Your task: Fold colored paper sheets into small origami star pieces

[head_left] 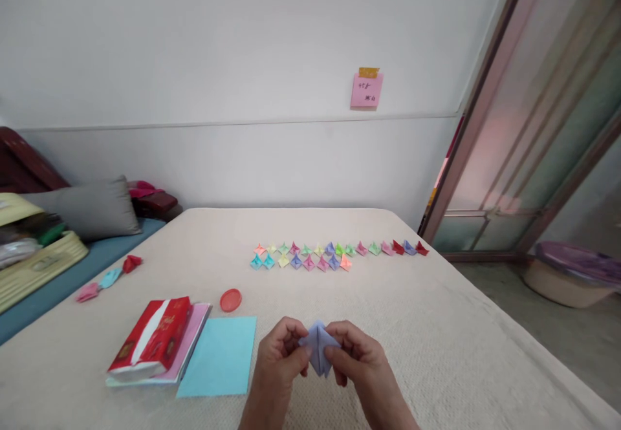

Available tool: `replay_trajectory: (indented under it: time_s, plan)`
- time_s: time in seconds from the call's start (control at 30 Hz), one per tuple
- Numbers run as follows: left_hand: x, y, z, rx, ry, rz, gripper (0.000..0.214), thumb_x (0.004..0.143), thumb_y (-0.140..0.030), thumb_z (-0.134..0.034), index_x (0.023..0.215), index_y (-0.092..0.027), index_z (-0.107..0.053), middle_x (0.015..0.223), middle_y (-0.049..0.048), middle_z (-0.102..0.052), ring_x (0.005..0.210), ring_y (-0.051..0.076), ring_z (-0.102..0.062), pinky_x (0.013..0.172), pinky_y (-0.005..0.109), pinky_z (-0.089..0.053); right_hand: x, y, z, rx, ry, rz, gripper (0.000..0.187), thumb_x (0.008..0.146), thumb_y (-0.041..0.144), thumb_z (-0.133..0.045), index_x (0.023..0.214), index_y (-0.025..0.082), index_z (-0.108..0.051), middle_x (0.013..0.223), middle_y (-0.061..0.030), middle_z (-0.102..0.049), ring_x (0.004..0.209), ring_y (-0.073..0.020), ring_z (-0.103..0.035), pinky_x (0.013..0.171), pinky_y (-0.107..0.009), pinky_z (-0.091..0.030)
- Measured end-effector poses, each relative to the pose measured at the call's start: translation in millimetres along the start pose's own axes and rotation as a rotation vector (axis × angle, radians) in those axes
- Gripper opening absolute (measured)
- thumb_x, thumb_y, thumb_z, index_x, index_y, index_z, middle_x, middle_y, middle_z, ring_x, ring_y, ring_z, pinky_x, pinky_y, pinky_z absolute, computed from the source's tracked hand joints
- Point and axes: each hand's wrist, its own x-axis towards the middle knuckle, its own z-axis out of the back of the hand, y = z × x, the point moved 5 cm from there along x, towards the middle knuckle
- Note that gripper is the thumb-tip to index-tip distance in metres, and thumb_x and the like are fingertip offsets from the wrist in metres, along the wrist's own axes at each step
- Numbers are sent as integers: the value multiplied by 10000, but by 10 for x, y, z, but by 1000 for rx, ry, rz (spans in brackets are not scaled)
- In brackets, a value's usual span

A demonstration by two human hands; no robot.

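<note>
A small folded piece of lavender paper (319, 347), diamond-shaped with a crease down its middle, is held up over the table. My left hand (283, 355) pinches its left corner between thumb and fingers. On the opposite corner, my right hand (358, 359) grips it the same way. Left of my left hand lies a flat light-blue paper sheet (219, 356). Farther back, several small folded paper pieces (309, 262) in many colours stand in two rows.
A red tissue pack (154, 336) rests on a stack of coloured paper (193, 333) at the left. Near it is a round red lid (230, 300). Crumpled-looking paper pieces (110, 278) lie by the table's left edge. A pink note (367, 91) is taped to the wall.
</note>
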Motion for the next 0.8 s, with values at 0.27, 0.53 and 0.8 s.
replay_trajectory:
  time_s: [0.27,0.53,0.8]
  plan:
    - [-44,167,-72,-187,-109,119,55,617,-118,-678,657,-154,-680,502,-53,-540,432,58,-413,442,187,-299,15,-159,8,148,-147,-77,65,641,174,-686,601,142,-647,407,67,-453,388,-52,-324,418,-216,-167]
    - [-44,35,-71,43,48,-74,162,742,-108,-584,650,-173,-700,690,-3,-566,560,104,-492,535,232,-363,3,-149,37,313,-121,-156,48,596,134,-652,613,150,-693,433,33,-533,431,-79,-425,468,-220,-245]
    - [-82,-85,-133,-14,56,16,143,728,-95,-553,790,-202,-624,647,-25,-582,583,123,-523,567,236,-395,4,-114,67,237,-149,-137,56,595,127,-609,575,157,-652,428,36,-516,441,-91,-426,467,-225,-231]
